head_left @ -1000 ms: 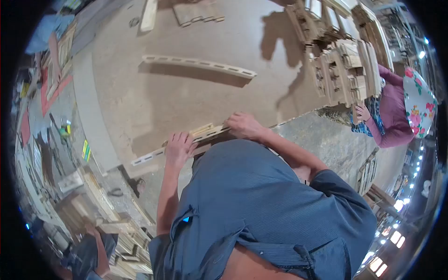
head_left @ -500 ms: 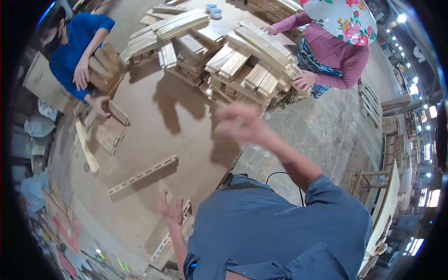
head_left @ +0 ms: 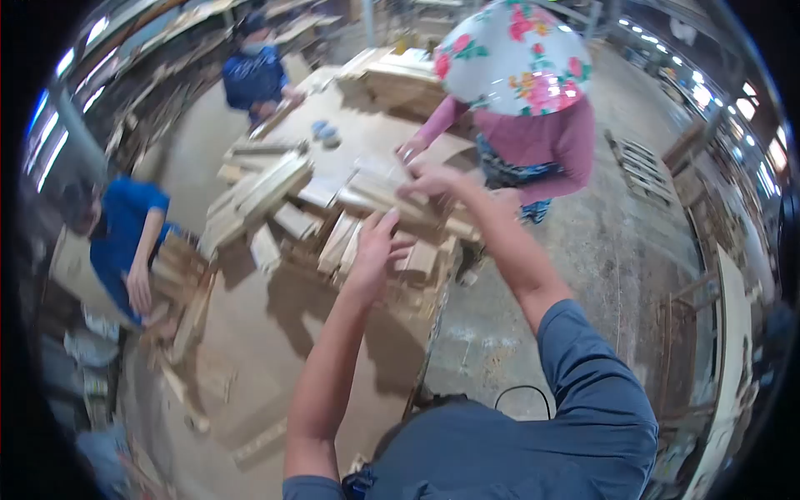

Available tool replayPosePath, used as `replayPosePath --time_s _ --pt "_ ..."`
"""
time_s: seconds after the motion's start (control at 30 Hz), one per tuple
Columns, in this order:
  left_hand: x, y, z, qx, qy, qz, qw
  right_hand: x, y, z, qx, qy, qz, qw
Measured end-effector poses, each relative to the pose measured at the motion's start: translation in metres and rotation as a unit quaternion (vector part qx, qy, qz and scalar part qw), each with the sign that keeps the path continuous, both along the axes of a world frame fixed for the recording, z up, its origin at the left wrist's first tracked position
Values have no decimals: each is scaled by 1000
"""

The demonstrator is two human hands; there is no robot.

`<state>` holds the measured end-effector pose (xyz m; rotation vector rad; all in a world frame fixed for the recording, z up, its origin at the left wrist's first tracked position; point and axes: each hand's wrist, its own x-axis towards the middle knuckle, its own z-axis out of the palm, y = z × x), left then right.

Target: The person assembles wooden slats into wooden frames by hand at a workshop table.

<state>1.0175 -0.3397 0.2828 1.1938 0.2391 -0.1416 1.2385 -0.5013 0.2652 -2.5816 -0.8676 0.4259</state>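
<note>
Both my arms reach forward over the stacked wooden pieces [head_left: 342,242] on the brown table. My left hand [head_left: 379,254] is raised above the near part of the stack, its fingers spread and holding nothing. Further right, my right hand [head_left: 433,182] is over the long boards [head_left: 379,193] at the top of the stack, its fingers bent; blur hides whether they touch the wood. A co-worker's hand [head_left: 410,150] in a pink sleeve is just beyond it.
A person in a flowered hat [head_left: 521,62] stands across the stack. Another in blue [head_left: 125,242] handles wood at the left, and a third [head_left: 254,79] is further back. Blue cups [head_left: 325,133] stand behind the stack. A pallet [head_left: 642,171] lies on the floor.
My left hand has moved from the near table area up to the stack. My right hand has reached further forward. The view has tilted up, and a third person now shows.
</note>
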Motion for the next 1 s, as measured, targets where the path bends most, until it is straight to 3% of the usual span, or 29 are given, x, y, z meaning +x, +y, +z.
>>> replayPosePath --time_s 0.13,0.2,0.37,0.43,0.57,0.63,0.7,0.77,0.83,0.87,0.93,0.97,1.0 --pt "47 -6 -31 -51 25 -19 998 -4 5 17 -19 32 11 999" --pt "58 -9 -43 -43 22 69 996 1 9 12 17 96 15 995" --pt "69 -11 -53 -28 36 131 990 10 20 -3 51 76 26 995" --pt "67 -12 -44 23 35 135 990 7 24 8 34 75 46 996" --pt "55 -7 -38 25 -1 206 978 -34 31 58 20 82 43 996" --pt "14 5 -7 -11 -45 219 975 -76 32 82 104 73 51 991" --pt "-37 11 21 -25 -162 247 955 -132 37 106 168 96 72 978" --pt "-73 48 -29 109 -175 294 933 -139 70 31 330 162 228 902" --pt "-130 59 -21 99 -171 361 911 -214 84 69 305 190 198 912" --pt "-155 65 -26 102 -165 369 909 -240 100 49 303 198 205 909" --pt "-215 81 -40 -9 -131 407 904 -296 141 4 402 175 184 880" --pt "-238 98 -72 -5 -112 449 887 -316 158 -19 387 209 216 872" --pt "-267 124 -126 125 -62 443 886 -344 177 -51 354 226 199 885"
